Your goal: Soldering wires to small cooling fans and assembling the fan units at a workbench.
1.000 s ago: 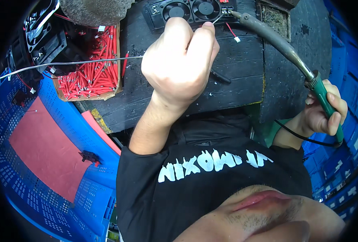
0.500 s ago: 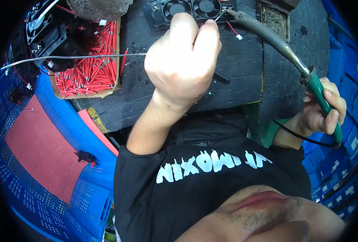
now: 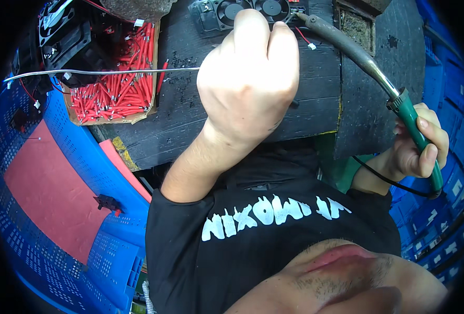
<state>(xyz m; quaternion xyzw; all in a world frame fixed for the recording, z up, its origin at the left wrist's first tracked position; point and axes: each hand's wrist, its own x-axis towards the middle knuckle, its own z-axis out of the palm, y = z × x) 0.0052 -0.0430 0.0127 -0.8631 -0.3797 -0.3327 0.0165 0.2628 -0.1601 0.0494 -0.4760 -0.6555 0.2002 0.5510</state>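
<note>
My left hand (image 3: pixel 248 78) is curled into a loose fist, back upward, with the thumb and forefinger pinched together around the wire (image 3: pixel 111 71), a thin silvery strand. Its long tail runs out to my left, above the box (image 3: pixel 148 115) of red tubes (image 3: pixel 111 97), and a short bit shows past my fingertips, close to the tip of the iron (image 3: pixel 360 57). My right hand (image 3: pixel 425 141) is closed around the iron's green handle, fingers wrapped and thumb laid along it; a black cord (image 3: pixel 381 179) trails from the handle's lower end.

The fan unit (image 3: pixel 204 21) lies at the far part of the dark surface (image 3: pixel 182 107), partly hidden behind my left hand. Its two round fans sit side by side, and the iron's tip is at its right end, by the small metal contacts; whether it touches them I cannot tell. A red lead (image 3: pixel 301 35) ends in a white plug (image 3: pixel 311 46) just below that end. To the right stands a grimy tray (image 3: pixel 372 36). At my left, a pink sheet (image 3: pixel 54 193) lies in a blue crate (image 3: pixel 122 230), a small black part (image 3: pixel 106 202) at its edge.
</note>
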